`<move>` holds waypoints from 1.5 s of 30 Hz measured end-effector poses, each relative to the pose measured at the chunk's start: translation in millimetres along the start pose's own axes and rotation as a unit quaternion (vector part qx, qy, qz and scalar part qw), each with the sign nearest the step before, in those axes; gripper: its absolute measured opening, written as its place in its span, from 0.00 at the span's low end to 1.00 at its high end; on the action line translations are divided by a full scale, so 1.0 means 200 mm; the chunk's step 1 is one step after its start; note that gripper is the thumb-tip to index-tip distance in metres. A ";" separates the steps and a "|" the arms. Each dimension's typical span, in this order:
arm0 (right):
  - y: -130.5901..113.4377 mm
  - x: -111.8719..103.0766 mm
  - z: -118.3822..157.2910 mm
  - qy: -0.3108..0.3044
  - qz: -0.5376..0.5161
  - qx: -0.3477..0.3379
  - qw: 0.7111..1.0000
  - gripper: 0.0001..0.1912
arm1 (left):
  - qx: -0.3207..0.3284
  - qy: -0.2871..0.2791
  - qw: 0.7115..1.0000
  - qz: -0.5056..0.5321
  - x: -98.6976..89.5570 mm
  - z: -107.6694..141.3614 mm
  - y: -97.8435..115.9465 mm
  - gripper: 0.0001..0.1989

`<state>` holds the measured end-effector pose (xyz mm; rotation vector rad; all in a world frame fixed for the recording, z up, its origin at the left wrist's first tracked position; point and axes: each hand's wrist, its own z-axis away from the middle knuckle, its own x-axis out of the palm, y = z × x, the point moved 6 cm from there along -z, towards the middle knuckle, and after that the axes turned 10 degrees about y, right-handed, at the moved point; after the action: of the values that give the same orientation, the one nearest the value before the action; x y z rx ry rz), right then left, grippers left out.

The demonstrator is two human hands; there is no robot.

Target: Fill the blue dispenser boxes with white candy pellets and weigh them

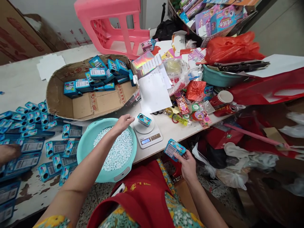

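The held box [173, 150] is showing bright blue around a dark grey panel with white print. The basin [83, 139] is showing plain turquoise, while its candies [120, 145] are mingling white with pale blue. The scale [153, 141] is showing white, its display [145, 141] glowing bluish. The carton [82, 106] is showing brown, the stool [106, 8] solid pink, the apron [133, 205] red with yellow lettering. The sleeves [180, 210] are bearing yellow flowers over green. Brown patches are mottling the white desk [23, 76].

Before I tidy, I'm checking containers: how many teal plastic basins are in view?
2: the pellet basin left of the scale, and the partly covered basin behind the lidded cup. Others may be hidden.
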<state>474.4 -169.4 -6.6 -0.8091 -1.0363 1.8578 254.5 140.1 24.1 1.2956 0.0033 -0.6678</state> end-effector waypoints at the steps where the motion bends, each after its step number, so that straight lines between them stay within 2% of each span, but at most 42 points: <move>1: 0.00 0.00 0.00 0.000 -0.001 0.001 1.000 0.22 | 0.007 -0.003 1.000 -0.005 0.01 -0.01 0.00 0.15; 4: 0.00 -0.01 0.00 0.003 0.000 0.002 1.000 0.22 | 0.028 -0.006 0.999 -0.030 0.03 -0.03 0.01 0.14; 6: 0.01 -0.02 0.00 0.005 0.002 0.002 1.000 0.22 | 0.049 -0.007 0.994 -0.093 0.05 -0.05 0.03 0.15; 11: 0.01 -0.03 0.01 0.005 0.005 0.004 1.000 0.22 | 0.090 -0.012 0.957 -0.274 0.12 -0.11 0.11 0.13; 15: 0.02 -0.03 0.01 0.004 0.004 0.011 1.000 0.22 | 0.094 -0.029 0.943 -0.319 0.16 -0.15 0.16 0.13; 20: 0.02 -0.04 -0.01 0.012 0.001 0.013 1.000 0.22 | 0.109 -0.060 0.965 -0.229 0.18 -0.15 0.23 0.10; 23: 0.01 -0.03 -0.01 0.011 -0.004 0.016 1.000 0.22 | 0.054 -0.085 0.988 -0.113 0.17 -0.14 0.24 0.11; 26: 0.00 -0.01 -0.02 0.004 -0.004 0.014 1.000 0.23 | 0.021 -0.090 0.995 -0.028 0.15 -0.14 0.24 0.12; 28: -0.01 0.00 -0.03 0.002 -0.002 0.011 1.000 0.23 | 0.034 -0.091 0.995 -0.035 0.15 -0.15 0.23 0.12; 33: -0.01 0.02 -0.04 -0.009 0.002 0.010 1.000 0.23 | 0.094 -0.058 0.980 -0.165 0.16 -0.18 0.22 0.11; 38: 0.00 0.02 -0.04 -0.013 0.016 0.008 1.000 0.23 | 0.086 -0.028 0.967 -0.238 0.17 -0.21 0.19 0.11; 40: 0.01 0.02 -0.05 -0.010 0.014 0.012 1.000 0.23 | 0.091 -0.037 0.972 -0.212 0.17 -0.20 0.19 0.12; 42: 0.02 0.01 -0.05 -0.008 0.011 0.012 1.000 0.23 | 0.083 -0.049 0.986 -0.134 0.17 -0.19 0.20 0.13; 45: 0.02 0.01 -0.06 -0.002 0.013 0.006 1.000 0.24 | 0.023 -0.038 0.999 0.002 0.12 -0.19 0.17 0.15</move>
<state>481.4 -165.0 -15.9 -0.8160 -1.0198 1.8863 303.6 165.7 34.8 1.3129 -0.0768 -0.7168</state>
